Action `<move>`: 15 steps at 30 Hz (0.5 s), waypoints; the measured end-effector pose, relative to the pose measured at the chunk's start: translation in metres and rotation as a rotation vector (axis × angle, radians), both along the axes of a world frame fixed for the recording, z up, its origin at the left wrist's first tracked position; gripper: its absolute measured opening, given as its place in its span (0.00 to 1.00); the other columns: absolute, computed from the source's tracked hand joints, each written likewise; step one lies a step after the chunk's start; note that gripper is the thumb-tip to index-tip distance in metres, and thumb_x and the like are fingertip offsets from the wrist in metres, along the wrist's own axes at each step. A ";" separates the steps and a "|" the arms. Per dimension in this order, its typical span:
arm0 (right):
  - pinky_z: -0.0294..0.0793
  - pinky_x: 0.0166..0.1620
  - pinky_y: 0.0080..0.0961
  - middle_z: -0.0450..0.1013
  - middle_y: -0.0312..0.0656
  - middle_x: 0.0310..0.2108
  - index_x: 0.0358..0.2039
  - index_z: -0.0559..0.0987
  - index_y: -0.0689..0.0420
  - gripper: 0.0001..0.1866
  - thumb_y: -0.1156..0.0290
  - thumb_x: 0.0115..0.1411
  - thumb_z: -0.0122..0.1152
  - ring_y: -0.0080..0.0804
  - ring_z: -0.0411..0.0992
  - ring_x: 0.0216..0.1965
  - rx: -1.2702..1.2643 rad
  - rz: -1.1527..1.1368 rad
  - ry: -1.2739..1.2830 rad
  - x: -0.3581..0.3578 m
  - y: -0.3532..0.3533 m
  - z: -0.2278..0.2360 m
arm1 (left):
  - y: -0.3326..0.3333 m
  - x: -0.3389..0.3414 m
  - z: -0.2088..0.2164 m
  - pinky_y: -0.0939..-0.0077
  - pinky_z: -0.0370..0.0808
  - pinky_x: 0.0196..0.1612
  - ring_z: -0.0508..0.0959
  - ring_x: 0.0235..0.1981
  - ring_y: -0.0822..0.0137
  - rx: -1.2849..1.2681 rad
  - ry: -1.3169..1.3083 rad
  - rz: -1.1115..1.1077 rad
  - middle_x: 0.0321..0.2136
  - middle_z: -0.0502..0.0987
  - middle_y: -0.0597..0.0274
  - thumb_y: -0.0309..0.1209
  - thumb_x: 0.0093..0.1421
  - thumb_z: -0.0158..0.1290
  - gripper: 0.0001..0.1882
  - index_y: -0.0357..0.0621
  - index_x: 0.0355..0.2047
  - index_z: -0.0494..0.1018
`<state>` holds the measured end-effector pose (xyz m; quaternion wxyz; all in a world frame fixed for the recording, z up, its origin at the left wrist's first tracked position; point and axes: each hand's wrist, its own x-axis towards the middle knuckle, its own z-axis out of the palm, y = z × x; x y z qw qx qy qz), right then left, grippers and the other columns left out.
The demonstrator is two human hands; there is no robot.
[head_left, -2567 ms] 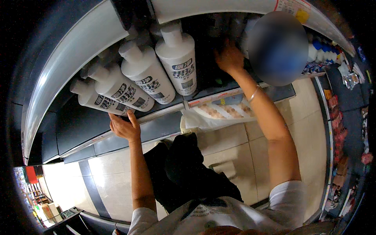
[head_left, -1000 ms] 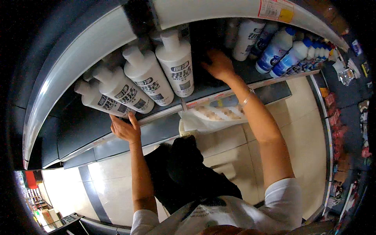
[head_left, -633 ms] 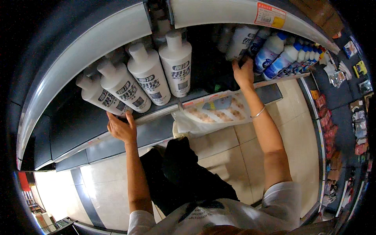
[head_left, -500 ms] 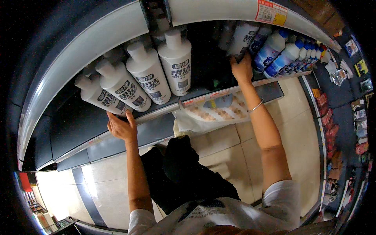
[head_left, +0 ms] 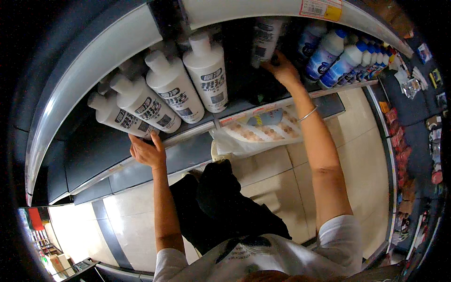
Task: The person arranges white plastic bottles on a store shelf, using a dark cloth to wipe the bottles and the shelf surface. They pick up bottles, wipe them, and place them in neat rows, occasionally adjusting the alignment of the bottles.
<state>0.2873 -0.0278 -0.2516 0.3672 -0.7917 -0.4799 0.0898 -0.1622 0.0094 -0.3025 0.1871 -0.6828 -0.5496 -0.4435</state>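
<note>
Four white bottles with black print stand in a row on the dark shelf, at the left. My left hand (head_left: 148,149) is at the shelf's front edge, thumb and fingers around the base of the leftmost white bottle (head_left: 117,115). Deeper in the shelf stands another white bottle (head_left: 266,40), half in shadow. My right hand (head_left: 284,73), a bangle (head_left: 308,113) on its wrist, has its fingers at the lower part of that bottle; some fingers are hidden behind it. To its right are blue-and-white bottles (head_left: 324,58) with blue caps.
Above the bottles curves the pale front rail of an upper shelf (head_left: 263,11). A plastic-wrapped patterned pack (head_left: 263,129) lies on a lower level. Tiled floor (head_left: 263,183) stretches below, and hanging goods (head_left: 399,150) line a rack at the right.
My right hand has moved left and slightly up, and the shadowed white bottle has shifted left with it, away from the blue-and-white bottles. My left hand stays at the leftmost bottle's base.
</note>
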 end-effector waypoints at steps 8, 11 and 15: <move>0.71 0.51 0.39 0.72 0.46 0.51 0.60 0.66 0.40 0.38 0.37 0.51 0.57 0.48 0.72 0.50 -0.147 0.054 -0.160 -0.050 0.024 0.014 | 0.000 0.000 -0.001 0.58 0.64 0.51 0.73 0.49 0.48 -0.006 0.004 -0.013 0.51 0.70 0.41 0.50 0.61 0.48 0.38 0.28 0.59 0.57; 0.73 0.49 0.42 0.72 0.46 0.51 0.60 0.67 0.38 0.37 0.37 0.52 0.55 0.47 0.72 0.50 -0.093 0.061 -0.239 -0.063 0.040 0.007 | 0.000 0.004 0.001 0.58 0.64 0.51 0.73 0.49 0.48 0.001 -0.003 -0.028 0.52 0.70 0.41 0.49 0.61 0.47 0.38 0.29 0.59 0.56; 0.72 0.49 0.43 0.71 0.49 0.51 0.59 0.67 0.44 0.37 0.38 0.53 0.55 0.50 0.71 0.50 -0.099 0.116 -0.213 -0.067 0.055 0.002 | 0.001 0.010 0.001 0.57 0.64 0.51 0.73 0.47 0.47 0.026 0.005 -0.051 0.51 0.71 0.42 0.49 0.61 0.47 0.37 0.30 0.60 0.56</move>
